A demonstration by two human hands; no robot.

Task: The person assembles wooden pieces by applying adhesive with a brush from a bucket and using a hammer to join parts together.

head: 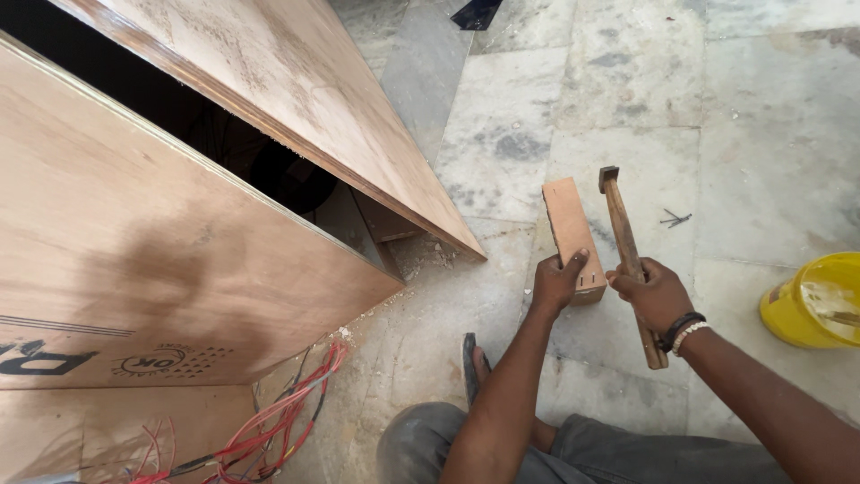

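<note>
1. The left hand (pixel 557 280) is gripping a small wood block (pixel 573 235) on the floor (pixel 627 90), centre frame.
2. The right hand (pixel 652 294) is clasping a hammer (pixel 627 251), raised beside it.
3. No nail is showing in the block yet; loose nails (pixel 676 218) are lying right of centre.

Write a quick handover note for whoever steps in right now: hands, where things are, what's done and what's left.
Left hand: gripping the near end of a small wooden block lying on the stone floor.
Right hand: closed round the handle of a hammer, head raised beside the block.
Nearby: a few loose nails on the floor, yellow bucket at right, big plywood cabinet at left with red wires under it.
Done: cannot tell if any nail is in the block.
Left: probably nailing.
</note>
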